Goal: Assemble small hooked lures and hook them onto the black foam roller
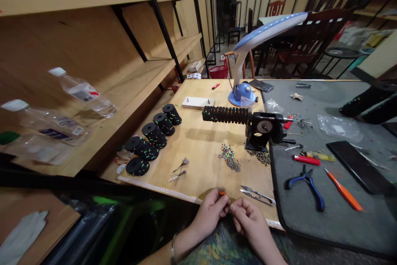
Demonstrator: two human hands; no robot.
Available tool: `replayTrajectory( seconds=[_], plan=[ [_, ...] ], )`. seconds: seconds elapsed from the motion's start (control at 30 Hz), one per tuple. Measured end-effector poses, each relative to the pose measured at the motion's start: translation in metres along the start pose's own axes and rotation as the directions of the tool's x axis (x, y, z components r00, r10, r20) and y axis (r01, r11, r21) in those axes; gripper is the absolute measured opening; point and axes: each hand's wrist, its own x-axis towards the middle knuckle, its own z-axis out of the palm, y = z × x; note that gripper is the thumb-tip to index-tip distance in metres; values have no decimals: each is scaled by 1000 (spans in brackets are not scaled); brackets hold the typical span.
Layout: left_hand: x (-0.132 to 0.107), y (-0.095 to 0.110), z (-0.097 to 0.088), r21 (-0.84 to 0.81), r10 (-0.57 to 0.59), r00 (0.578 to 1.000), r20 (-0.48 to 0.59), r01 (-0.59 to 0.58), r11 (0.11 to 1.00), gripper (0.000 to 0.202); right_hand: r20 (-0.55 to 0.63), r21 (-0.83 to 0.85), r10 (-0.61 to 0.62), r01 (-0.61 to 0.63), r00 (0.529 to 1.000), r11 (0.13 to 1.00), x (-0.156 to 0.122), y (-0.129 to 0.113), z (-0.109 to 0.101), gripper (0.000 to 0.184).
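Note:
At the table's front edge, my left hand (211, 209) pinches a small orange piece with dark, thin strands (221, 193). Its exact kind is too small to tell. My right hand (248, 215) is closed beside it, thumb and forefinger pressed together close to the left fingertips; whatever they grip is hidden. Just beyond the right hand lie thread snips (258, 195). Farther out are a heap of coloured beads (227, 151) and a pile of small grey metal bits (233, 165). Two little feathery bundles, one of them a grey tuft (185, 161), rest to the left.
A black winding device (263, 126) carries a row of black foam discs (225, 114). Stacked black foam spools (150, 132) line the left edge. Behind stands a blue lamp (242, 91). Blue pliers (306, 184), an orange-handled tool (344, 190) and a phone (359, 165) lie on the grey mat.

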Motion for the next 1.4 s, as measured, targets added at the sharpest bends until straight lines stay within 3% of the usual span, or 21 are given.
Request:
replayTrajectory(
  seconds=[0.4,0.97,1.4],
  plan=[
    [-5,13,6,74,23,1000,-1,-23,997,49,20,22,54,-54,998,998,4,2,1,56],
    [-7,16,8,121,48,999,9,-49,991,47,8,44,44,-44,999,998,6,7,-3,56],
    [-12,11,5,368,244,968,55,-246,897,20,-81,79,-35,41,996,996,5,-6,1,57]
  ],
)
